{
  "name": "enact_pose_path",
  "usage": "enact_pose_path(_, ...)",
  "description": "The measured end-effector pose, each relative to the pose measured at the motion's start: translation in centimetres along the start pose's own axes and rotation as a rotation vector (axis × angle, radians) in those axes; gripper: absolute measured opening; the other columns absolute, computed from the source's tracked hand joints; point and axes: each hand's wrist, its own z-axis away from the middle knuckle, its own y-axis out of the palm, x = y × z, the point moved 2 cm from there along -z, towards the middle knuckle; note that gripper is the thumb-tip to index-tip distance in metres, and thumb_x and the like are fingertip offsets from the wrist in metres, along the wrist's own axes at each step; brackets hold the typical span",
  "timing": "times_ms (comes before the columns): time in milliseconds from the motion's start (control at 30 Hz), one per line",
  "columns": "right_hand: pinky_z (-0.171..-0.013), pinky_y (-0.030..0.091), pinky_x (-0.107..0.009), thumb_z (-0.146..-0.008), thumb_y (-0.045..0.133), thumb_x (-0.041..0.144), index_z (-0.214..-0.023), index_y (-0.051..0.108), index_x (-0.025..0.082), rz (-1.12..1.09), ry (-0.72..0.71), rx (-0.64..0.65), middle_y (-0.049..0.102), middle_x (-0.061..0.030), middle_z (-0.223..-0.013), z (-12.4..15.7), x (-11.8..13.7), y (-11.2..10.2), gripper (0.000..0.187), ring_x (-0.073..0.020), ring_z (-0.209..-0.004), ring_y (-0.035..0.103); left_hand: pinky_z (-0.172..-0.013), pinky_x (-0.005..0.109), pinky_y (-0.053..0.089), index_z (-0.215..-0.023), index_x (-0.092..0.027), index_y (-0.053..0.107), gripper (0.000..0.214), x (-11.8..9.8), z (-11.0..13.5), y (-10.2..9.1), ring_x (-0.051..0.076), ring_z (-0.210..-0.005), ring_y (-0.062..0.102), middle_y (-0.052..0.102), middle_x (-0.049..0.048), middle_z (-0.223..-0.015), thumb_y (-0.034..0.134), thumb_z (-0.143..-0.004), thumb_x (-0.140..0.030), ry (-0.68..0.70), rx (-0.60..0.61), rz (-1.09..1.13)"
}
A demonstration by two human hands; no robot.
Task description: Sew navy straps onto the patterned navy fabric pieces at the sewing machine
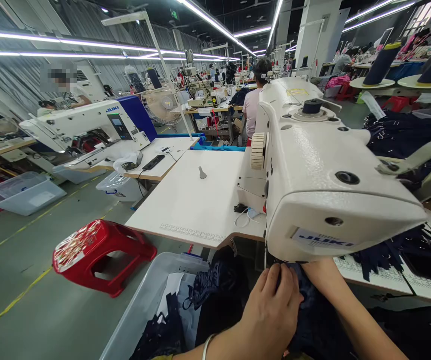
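At five o'clock from the centre of my view, under the nose of the near sewing machine point(335, 210), lies the dark navy fabric point(309, 310).

Handling: I rate this material as light, soft and limp; it should fold rather than spring back, tolerate firm pressure, and perhaps slip a little against itself. Grip by a flat edge, thumb beneath and fingers above, with the slack supported by the second hand to prevent bunching.

Hand state: my left hand point(275, 305), at five o'clock, has its fingers bent and bunched at the fabric's left side. My right hand point(316, 271), at four o'clock, reaches beneath the machine nose. The nose and the backs of the hands obscure the contact points, so I cannot tell whether either set of fingers is pinching or only pressing.

Markings: a label point(322, 239) on the near machine, at four o'clock, reads "JUKI"; its finer print is illegible. The far machine point(91, 117), at ten o'clock, carries "JUKI" in blue. A printed scale point(193, 232) runs along the table point(174, 200) edge at seven o'clock; its figures are too small to read.
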Motion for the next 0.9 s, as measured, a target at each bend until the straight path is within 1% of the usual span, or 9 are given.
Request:
enact_pose_path(133,-0.085,0.055,-0.049,-0.077,0.045,0.019,-0.063,0.065,0.024,0.02,-0.017,-0.008,0.071,-0.0095,-0.065,-0.4,-0.4,0.3,0.025,-0.031,-0.089,0.069,-0.089,0.033,0.045,-0.116,-0.009,0.063,0.034,-0.1,-0.3,0.3,0.022,-0.104,0.058,0.064,0.0077,-0.114,0.041,-0.101,-0.03,-0.035,0.018,0.003)
enact_pose_path(267,-0.084,0.056,-0.05,-0.077,0.046,0.02,-0.065,0.066,0.024,0.029,-0.012,-0.013,0.072,-0.0108,-0.068,-0.4,-1.1,0.5,0.024,-0.0324,-0.094,0.067,-0.089,0.032,0.046,-0.116,-0.01,0.064,0.036,-0.3,-0.4,0.5,0.023,-0.106,0.058,0.064,0.0074,-0.115,0.038,-0.102,-0.031,-0.051,0.029,0.005)
enact_pose_path(467,-0.082,0.057,-0.047,-0.08,0.049,0.023,-0.074,0.069,0.023,0.021,0.005,-0.028,0.074,-0.0115,-0.078,0.1,-1.9,0.6,0.022,-0.0323,-0.099,0.066,-0.093,0.033,0.044,-0.118,-0.012,0.063,0.032,-0.4,-0.5,0.1,0.024,-0.11,0.055,0.062,0.0075,-0.121,0.046,-0.1,-0.031,-0.047,0.037,-0.014)
enact_pose_path(667,-0.08,0.058,-0.045,-0.082,0.051,0.027,-0.073,0.069,0.022,0.012,0.037,-0.049,0.073,-0.0111,-0.073,0.5,-2.0,1.1,0.02,-0.0323,-0.094,0.067,-0.093,0.033,0.042,-0.116,-0.015,0.065,0.029,-0.4,-0.5,0.0,0.023,-0.11,0.055,0.062,0.0056,-0.12,0.051,-0.098,-0.033,-0.06,0.014,-0.012)
enact_pose_path(767,-0.081,0.058,-0.047,-0.083,0.05,0.027,-0.071,0.068,0.022,0.006,0.055,-0.057,0.072,-0.0117,-0.072,0.7,-2.0,1.2,0.022,-0.0327,-0.093,0.067,-0.092,0.033,0.042,-0.115,-0.014,0.065,0.028,-0.5,-0.7,-0.1,0.022,-0.108,0.056,0.063,0.0045,-0.117,0.051,-0.098,-0.032,-0.076,-0.001,-0.023)
enact_pose_path(900,-0.079,0.058,-0.047,-0.082,0.052,0.029,-0.073,0.068,0.022,-0.007,0.064,-0.051,0.072,-0.0114,-0.072,0.7,-1.9,1.1,0.02,-0.0328,-0.09,0.067,-0.09,0.032,0.041,-0.112,-0.013,0.066,0.027,-0.5,-0.8,-0.2,0.021,-0.104,0.057,0.065,0.004,-0.113,0.051,-0.098,-0.03,-0.066,-0.04,-0.053)
